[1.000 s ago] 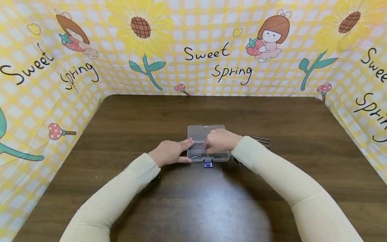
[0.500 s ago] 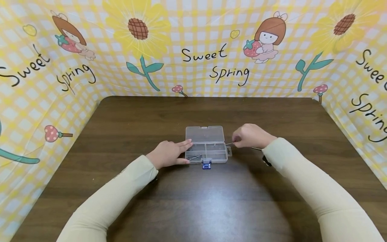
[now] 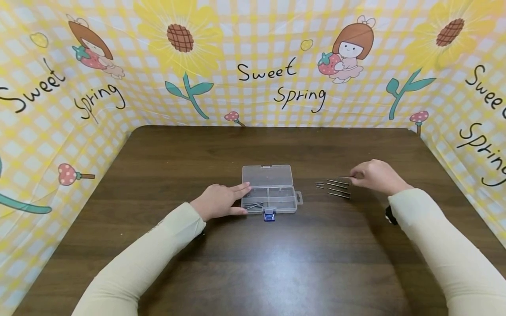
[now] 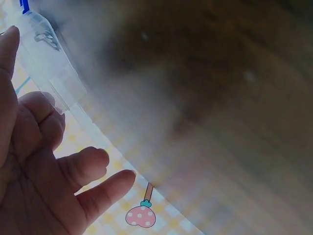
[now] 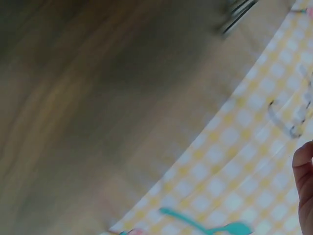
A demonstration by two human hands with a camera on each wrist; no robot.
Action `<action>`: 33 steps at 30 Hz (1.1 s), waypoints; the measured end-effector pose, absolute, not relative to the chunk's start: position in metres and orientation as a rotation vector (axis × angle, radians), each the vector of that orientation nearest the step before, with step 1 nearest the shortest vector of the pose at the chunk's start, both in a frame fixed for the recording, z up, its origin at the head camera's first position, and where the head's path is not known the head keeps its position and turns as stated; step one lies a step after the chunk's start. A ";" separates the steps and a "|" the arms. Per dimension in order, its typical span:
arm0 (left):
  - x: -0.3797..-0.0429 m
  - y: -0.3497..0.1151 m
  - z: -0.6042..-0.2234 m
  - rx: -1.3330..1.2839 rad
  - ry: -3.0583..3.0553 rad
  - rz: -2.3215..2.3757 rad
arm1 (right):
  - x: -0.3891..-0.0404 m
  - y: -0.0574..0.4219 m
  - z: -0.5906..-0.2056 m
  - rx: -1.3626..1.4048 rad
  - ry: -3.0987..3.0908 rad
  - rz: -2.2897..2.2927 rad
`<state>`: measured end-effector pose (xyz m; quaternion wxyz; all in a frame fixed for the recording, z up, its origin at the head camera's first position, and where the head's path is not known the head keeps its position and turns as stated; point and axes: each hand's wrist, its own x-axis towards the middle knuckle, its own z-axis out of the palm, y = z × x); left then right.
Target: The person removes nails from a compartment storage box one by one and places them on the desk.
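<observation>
The left hand (image 3: 217, 202) rests against the left side of a clear plastic box (image 3: 283, 205), fingers and thumb spread, the thumb at the near-left corner and the fingertips farther back along the same side. The box lies near the middle of a dark wood-grain table (image 3: 197, 153), its lid (image 3: 267, 176) tipped back on the far side and a blue latch (image 3: 269, 215) on the near edge. Dividers part the inside, and a bundle of metal pins (image 3: 254, 206) lies in the near-left compartment. A clear hang tab (image 3: 299, 198) sticks out from the right side. Well to the right, the right hand (image 3: 377, 176) pinches one thin pin (image 3: 345, 177) between thumb and fingers, at the far end of a row of long pins (image 3: 338, 186) on the table; whether the pinched pin touches the wood, I cannot tell. Just left of that row lie a few shorter pins (image 3: 319, 185). A yellow checked cloth (image 3: 265, 26) with flowers and lettering stands along the table's left, far and right sides.
</observation>
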<state>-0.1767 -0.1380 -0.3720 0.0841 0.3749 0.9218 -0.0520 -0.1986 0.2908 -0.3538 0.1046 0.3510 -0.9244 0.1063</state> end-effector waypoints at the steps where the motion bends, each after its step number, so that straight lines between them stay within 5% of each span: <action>1: -0.177 -0.138 -0.372 1.120 2.750 -0.154 | -0.198 0.297 -0.354 1.001 -2.760 0.310; 11: -0.175 -0.138 -0.368 1.122 2.748 -0.130 | -0.199 0.328 -0.358 0.708 -3.187 0.364; 33: -0.178 -0.140 -0.370 1.100 2.741 -0.141 | -0.212 0.329 -0.369 0.772 -3.333 0.302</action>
